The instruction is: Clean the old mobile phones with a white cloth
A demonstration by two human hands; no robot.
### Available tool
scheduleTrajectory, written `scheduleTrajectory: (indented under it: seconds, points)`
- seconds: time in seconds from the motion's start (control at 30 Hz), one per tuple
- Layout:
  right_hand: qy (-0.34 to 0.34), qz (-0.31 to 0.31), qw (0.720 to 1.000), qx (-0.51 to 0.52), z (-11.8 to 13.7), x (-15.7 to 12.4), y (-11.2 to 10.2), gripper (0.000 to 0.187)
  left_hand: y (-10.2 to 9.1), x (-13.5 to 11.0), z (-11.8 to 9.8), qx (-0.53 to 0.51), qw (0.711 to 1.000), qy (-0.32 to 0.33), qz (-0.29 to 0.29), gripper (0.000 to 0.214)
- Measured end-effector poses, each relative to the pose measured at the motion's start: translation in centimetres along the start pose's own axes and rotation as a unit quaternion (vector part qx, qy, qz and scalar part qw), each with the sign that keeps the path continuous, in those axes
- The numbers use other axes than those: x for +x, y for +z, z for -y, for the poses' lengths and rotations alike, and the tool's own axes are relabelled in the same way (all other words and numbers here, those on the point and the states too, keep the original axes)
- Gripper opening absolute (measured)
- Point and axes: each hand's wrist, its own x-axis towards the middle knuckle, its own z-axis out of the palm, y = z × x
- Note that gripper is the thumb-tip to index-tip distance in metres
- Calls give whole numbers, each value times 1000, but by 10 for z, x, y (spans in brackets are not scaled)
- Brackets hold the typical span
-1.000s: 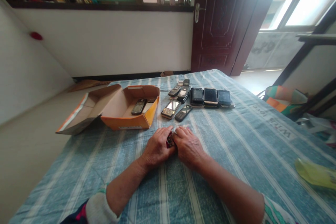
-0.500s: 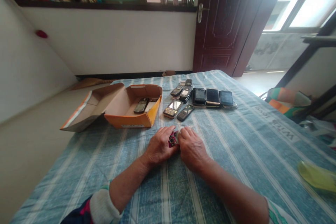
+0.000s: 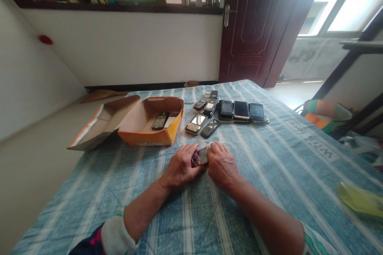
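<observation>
A small red mobile phone [image 3: 200,157] with a keypad and a grey screen lies between my hands, just above the bed's striped cover. My left hand [image 3: 183,166] is closed round its keypad end. Bent over the screen end is my right hand [image 3: 223,165], fingers pressed together on a white tissue [image 3: 210,144] that is mostly hidden under them. Beyond my hands lie a black keypad phone [image 3: 210,128] and a gold-edged phone [image 3: 196,124].
An open orange cardboard box [image 3: 146,139] with phones inside stands at the left, its lid folded back. Several old phones are heaped behind my hands, and flat touchscreen phones [image 3: 241,110] sit in a row to their right. A yellow object [image 3: 359,201] lies far right.
My right hand has slid slightly right along the phone, so more of its grey screen shows. My left hand keeps its hold.
</observation>
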Motion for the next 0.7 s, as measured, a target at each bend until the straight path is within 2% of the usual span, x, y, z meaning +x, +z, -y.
scheduleTrajectory:
  seconds: [0.33, 0.7]
  points:
    - [-85, 1, 992, 89, 5, -2, 6, 19, 2, -1, 3, 11, 1000, -4, 12, 53]
    - [-115, 1, 991, 68, 10, -11, 3, 18, 3, -1, 4, -1, 1000, -6, 3, 52]
